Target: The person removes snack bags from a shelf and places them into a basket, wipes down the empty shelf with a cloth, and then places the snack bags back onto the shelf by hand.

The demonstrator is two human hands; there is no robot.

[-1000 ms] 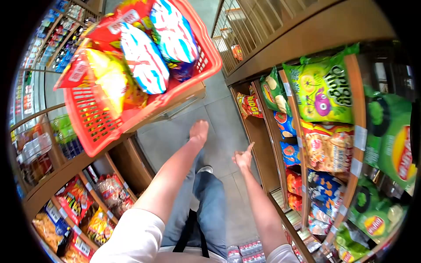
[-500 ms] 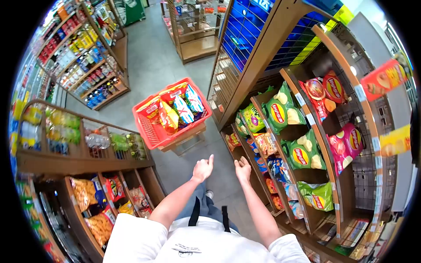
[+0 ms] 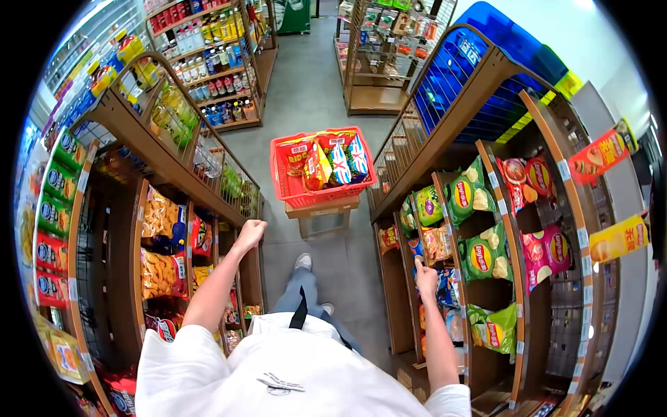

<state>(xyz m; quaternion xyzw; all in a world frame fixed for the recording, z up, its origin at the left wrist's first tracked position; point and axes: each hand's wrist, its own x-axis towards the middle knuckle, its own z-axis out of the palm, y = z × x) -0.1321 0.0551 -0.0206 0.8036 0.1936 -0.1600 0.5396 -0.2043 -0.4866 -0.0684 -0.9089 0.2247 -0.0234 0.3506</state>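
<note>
On your left, a bag of orange snacks (image 3: pixel 163 274) is lying in the left shelf unit (image 3: pixel 253 274), and your left hand (image 3: pixel 251 235) is hovering beside its edge — grip folded into a fist, nothing showing in it. Ahead, between your hands, the red shopping basket (image 3: pixel 323 200) is resting on a wooden stand (image 3: pixel 345 224), carrying several snack bags (image 3: pixel 317 168). Your right hand (image 3: pixel 426 279) is hanging near a blue bag (image 3: pixel 449 288); I cannot tell how closed that grip is. Farther right, green Lay's bags (image 3: pixel 484 254) are lying shelved. Tucking both elbows in — clearing the shelf edges — is probably serving you best here.
</note>
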